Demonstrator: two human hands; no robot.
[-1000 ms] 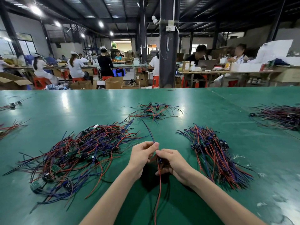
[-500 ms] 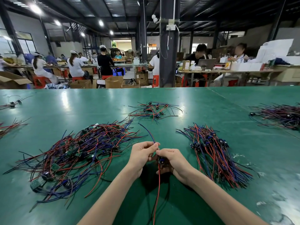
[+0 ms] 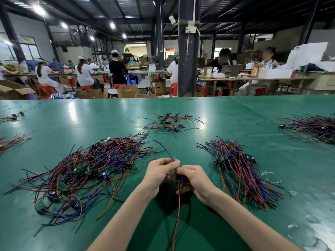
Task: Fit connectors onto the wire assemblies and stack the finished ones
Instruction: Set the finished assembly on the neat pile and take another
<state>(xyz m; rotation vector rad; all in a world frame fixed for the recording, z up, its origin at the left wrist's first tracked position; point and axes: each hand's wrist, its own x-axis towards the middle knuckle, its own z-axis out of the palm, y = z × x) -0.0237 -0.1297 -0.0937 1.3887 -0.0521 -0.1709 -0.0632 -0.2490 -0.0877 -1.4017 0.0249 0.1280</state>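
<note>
Blue wire (image 3: 164,148) is pinched by the left hand (image 3: 159,171), the small connector (image 3: 181,179) gripped in the right hand (image 3: 194,178), both over the green table (image 3: 235,115) — light, floppy stuff. I'd hold close to the wire's tip and the connector's hard body.

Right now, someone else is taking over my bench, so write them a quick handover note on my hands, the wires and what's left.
Left hand pinches the blue wire. Right hand grips the small blue connector, with its red wire hanging toward you.
This assembly is mid-fit and not yet stacked.
Done, by the look of it: the aligned stack of wire assemblies on the right.
Left: the tangled pile on the left. A smaller pile lies farther back on the green table.
</note>
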